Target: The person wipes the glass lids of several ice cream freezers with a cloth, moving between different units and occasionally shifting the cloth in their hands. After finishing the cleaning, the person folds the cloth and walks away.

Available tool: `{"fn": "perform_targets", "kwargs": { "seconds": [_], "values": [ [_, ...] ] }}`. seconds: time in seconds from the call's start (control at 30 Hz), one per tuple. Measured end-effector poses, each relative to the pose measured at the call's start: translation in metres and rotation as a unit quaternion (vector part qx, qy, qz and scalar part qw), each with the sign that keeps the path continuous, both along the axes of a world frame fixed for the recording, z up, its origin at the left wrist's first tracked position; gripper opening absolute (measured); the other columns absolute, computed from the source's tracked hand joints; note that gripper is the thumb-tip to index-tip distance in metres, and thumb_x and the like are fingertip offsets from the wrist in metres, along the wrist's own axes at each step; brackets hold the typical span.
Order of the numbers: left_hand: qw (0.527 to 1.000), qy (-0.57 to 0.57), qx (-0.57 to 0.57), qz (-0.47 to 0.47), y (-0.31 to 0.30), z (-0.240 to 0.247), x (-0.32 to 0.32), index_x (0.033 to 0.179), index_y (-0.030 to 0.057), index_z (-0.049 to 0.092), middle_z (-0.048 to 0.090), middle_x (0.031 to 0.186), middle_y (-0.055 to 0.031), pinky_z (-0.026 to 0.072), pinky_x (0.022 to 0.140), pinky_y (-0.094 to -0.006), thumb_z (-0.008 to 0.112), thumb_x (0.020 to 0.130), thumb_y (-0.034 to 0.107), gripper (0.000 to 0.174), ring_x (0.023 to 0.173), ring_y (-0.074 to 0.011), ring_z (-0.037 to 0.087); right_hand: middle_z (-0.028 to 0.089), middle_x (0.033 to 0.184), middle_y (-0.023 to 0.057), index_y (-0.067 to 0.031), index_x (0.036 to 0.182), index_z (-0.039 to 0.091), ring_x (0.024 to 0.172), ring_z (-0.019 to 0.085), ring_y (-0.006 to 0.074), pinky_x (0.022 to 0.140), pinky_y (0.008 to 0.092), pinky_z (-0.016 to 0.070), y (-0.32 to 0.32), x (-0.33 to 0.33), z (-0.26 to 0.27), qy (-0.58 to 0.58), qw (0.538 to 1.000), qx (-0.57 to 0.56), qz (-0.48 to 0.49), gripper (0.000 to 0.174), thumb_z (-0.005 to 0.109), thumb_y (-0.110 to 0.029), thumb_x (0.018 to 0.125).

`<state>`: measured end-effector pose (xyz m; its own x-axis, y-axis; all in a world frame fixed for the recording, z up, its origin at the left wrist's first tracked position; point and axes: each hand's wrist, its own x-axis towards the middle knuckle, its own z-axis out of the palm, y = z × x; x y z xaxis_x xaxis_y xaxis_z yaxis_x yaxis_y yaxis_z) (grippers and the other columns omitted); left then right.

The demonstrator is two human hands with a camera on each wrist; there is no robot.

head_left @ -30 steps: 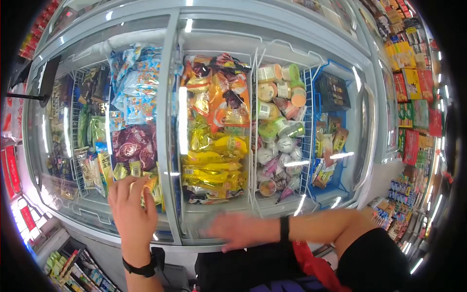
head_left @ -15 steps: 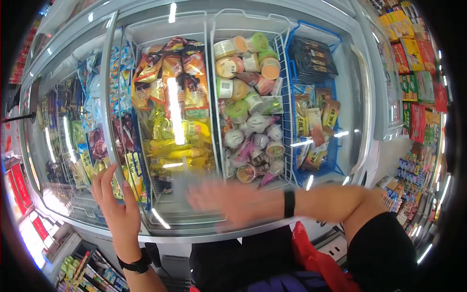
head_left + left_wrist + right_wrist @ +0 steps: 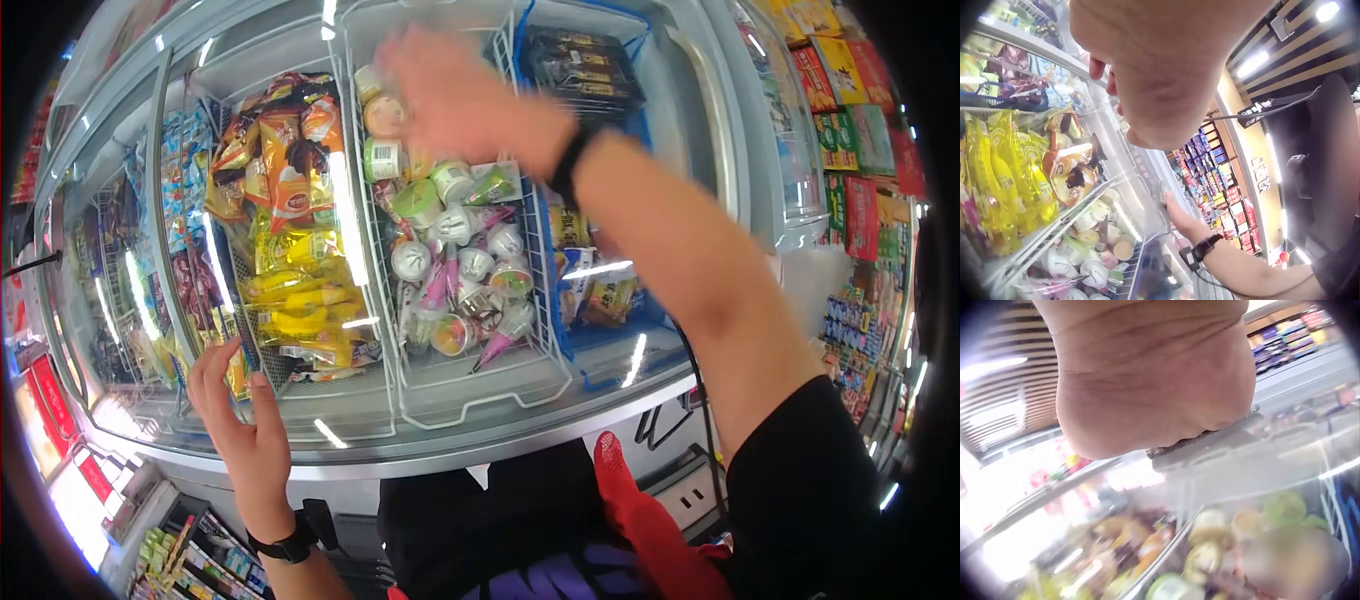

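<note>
The left hand (image 3: 240, 430) has its fingers spread and fairly straight over the near left part of the freezer's glass lid (image 3: 400, 440), beside a metal frame bar (image 3: 160, 200); in the left wrist view the hand (image 3: 1154, 69) looms large at the top. Blurred, the right hand (image 3: 450, 90) lies over the far end of a white wire basket (image 3: 490, 400) of ice cream cups and cones. A grey cloth (image 3: 1179, 447) shows under the right palm (image 3: 1160, 381) against the glass. Most of the right fingers are blurred or hidden.
Beneath the glass lie yellow packs (image 3: 305, 300), orange bags (image 3: 290, 170) and blue-and-white bags (image 3: 185, 170). A blue basket (image 3: 600, 340) stands at the right. Shelves of packaged goods (image 3: 850, 140) line the right side. A dark cable (image 3: 708, 420) hangs near the right arm.
The right hand has moved from the near edge of the freezer to its far side. Freezer contents have shifted leftward in view, while the left hand sits slightly lower and further left.
</note>
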<state>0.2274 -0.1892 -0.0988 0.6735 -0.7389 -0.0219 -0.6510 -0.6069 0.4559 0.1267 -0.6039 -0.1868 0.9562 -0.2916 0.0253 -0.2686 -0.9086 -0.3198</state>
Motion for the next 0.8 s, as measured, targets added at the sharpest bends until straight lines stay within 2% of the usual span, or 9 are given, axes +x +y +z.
{"fn": "perform_targets", "kwargs": {
  "seconds": [0.03, 0.13, 0.2, 0.33, 0.43, 0.57, 0.7, 0.73, 0.8],
  "values": [
    [1.0, 0.017, -0.015, 0.0, -0.001, 0.0, -0.004, 0.142, 0.006, 0.066, 0.06, 0.144, -0.0182, 0.036, 0.123, -0.0511, 0.066, 0.106, 0.01, 0.036, 0.141, -0.0395, 0.053, 0.04, 0.172, 0.0298, 0.005, 0.158, 0.048, 0.165, 0.033, 0.0428, 0.138, 0.0525, 0.0245, 0.052, -0.041, -0.052, -0.152, 0.987, 0.019, 0.056, 0.086, 0.079, -0.038, 0.09],
    [0.999, 0.027, -0.016, -0.013, -0.008, 0.006, -0.011, 0.141, 0.0057, 0.066, 0.06, 0.142, -0.0184, 0.0373, 0.121, -0.0513, 0.067, 0.105, 0.009, 0.036, 0.138, -0.0397, 0.054, 0.029, 0.18, 0.025, -0.0031, 0.173, 0.032, 0.165, 0.032, 0.0432, 0.136, 0.0572, 0.0236, 0.2, -0.182, 0.03, 0.054, 0.942, 0.244, 0.222, 0.098, 0.073, -0.051, 0.099],
    [0.999, 0.034, -0.017, -0.038, -0.011, 0.013, -0.014, 0.138, 0.0054, 0.066, 0.06, 0.139, -0.0188, 0.0396, 0.119, -0.051, 0.067, 0.104, 0.008, 0.035, 0.134, -0.0408, 0.055, 0.034, 0.178, 0.0234, -0.0055, 0.175, 0.031, 0.163, 0.037, 0.0422, 0.135, 0.0548, 0.0276, 0.267, -0.273, -0.002, 0.115, 0.886, 0.389, 0.225, 0.102, 0.079, -0.048, 0.095],
    [0.997, 0.049, 0.002, -0.067, -0.017, 0.026, -0.026, 0.136, 0.0059, 0.066, 0.061, 0.136, -0.0191, 0.0408, 0.118, -0.0507, 0.068, 0.101, 0.006, 0.035, 0.132, -0.0422, 0.055, 0.063, 0.144, 0.0294, -0.0035, 0.169, 0.04, 0.136, 0.061, 0.0447, 0.122, 0.056, 0.0445, 0.169, -0.218, 0.03, 0.119, 0.949, 0.253, 0.148, 0.095, 0.081, -0.045, 0.094],
    [0.995, 0.012, 0.03, -0.089, -0.02, 0.026, -0.043, 0.132, 0.007, 0.069, 0.062, 0.133, -0.0181, 0.043, 0.115, -0.0514, 0.07, 0.097, 0.004, 0.036, 0.128, -0.0422, 0.056, 0.054, 0.161, 0.0288, -0.0002, 0.166, 0.043, 0.148, 0.054, 0.0442, 0.129, 0.0561, 0.0369, 0.026, -0.127, 0.003, -0.055, 0.997, 0.001, 0.061, 0.082, 0.067, -0.047, 0.104],
    [0.992, 0.062, 0.058, -0.097, -0.02, 0.026, -0.066, 0.13, 0.0073, 0.07, 0.063, 0.131, -0.0173, 0.0447, 0.113, -0.05, 0.071, 0.096, 0.004, 0.035, 0.125, -0.0412, 0.057, 0.046, 0.17, 0.0275, 0.0029, 0.161, 0.049, 0.162, 0.037, 0.0447, 0.136, 0.0529, 0.0252, -0.145, -0.028, -0.04, -0.073, 0.981, -0.007, -0.179, 0.08, 0.056, -0.057, 0.108],
    [0.99, 0.091, 0.045, -0.096, -0.021, 0.017, -0.08, 0.13, 0.007, 0.07, 0.063, 0.131, -0.0169, 0.0452, 0.113, -0.049, 0.071, 0.096, 0.003, 0.035, 0.126, -0.0408, 0.057, 0.044, 0.171, 0.0283, 0.0068, 0.162, 0.045, 0.163, 0.035, 0.0464, 0.135, 0.0531, 0.0284, -0.079, -0.079, -0.036, -0.066, 0.987, -0.112, -0.092, 0.084, 0.06, -0.055, 0.106],
    [0.989, 0.102, 0.034, -0.1, -0.019, 0.011, -0.081, 0.13, 0.0069, 0.07, 0.064, 0.131, -0.0167, 0.0452, 0.113, -0.0489, 0.071, 0.096, 0.003, 0.035, 0.125, -0.0407, 0.057, 0.043, 0.17, 0.03, 0.008, 0.161, 0.045, 0.163, 0.034, 0.046, 0.136, 0.0539, 0.0261, -0.029, -0.108, 0.007, -0.038, 0.996, 0.048, -0.058, 0.086, 0.067, -0.05, 0.102],
    [0.985, 0.128, 0.017, -0.109, -0.023, 0.005, -0.08, 0.13, 0.007, 0.07, 0.064, 0.13, -0.0167, 0.0452, 0.112, -0.0487, 0.07, 0.096, 0.003, 0.035, 0.125, -0.0405, 0.057, 0.041, 0.17, 0.0318, 0.0074, 0.166, 0.037, 0.164, 0.035, 0.0435, 0.137, 0.0546, 0.0251, 0.076, -0.188, 0.0, -0.056, 0.994, 0.052, 0.081, 0.096, 0.073, -0.049, 0.098]
  ]
}}
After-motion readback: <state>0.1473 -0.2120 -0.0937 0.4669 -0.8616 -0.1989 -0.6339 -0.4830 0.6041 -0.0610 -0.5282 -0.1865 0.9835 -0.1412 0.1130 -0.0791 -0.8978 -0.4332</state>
